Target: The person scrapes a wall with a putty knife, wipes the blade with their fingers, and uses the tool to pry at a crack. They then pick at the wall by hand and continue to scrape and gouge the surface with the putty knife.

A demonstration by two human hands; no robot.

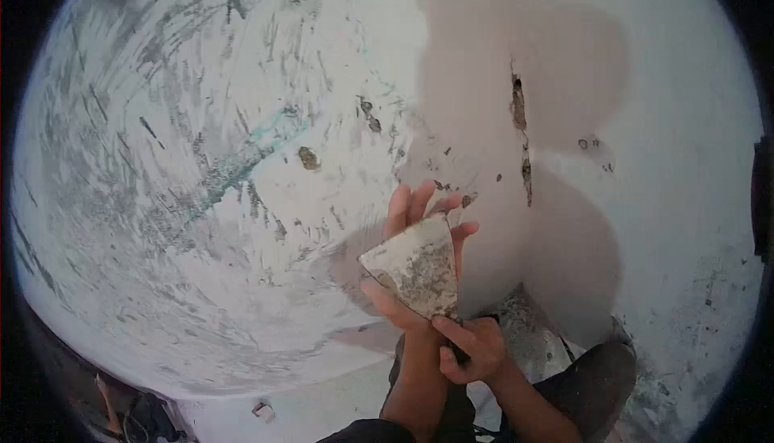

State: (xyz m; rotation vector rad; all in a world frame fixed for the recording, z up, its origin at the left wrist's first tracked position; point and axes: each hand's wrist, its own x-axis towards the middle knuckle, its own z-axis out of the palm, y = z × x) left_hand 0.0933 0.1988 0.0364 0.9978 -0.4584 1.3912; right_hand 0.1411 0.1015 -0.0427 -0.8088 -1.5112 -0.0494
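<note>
Head view shows two hands and one putty knife (pixel 419 270). Nearest, the right hand (pixel 476 348) has its fingers wrapped tightly around the knife's handle, wrist bent upward. Just beyond, the plaster-caked blade lies across the left hand (pixel 403 217), whose fingers are spread flat and point up behind it. Past the fingertips is one patched wall (pixel 201 161) with several gouges (pixel 518 108).

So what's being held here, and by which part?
A putty knife: the right hand is closed round its handle, below the plaster-smeared blade. The left hand lies open behind the blade, fingers spread, seemingly resting against its back.
</note>
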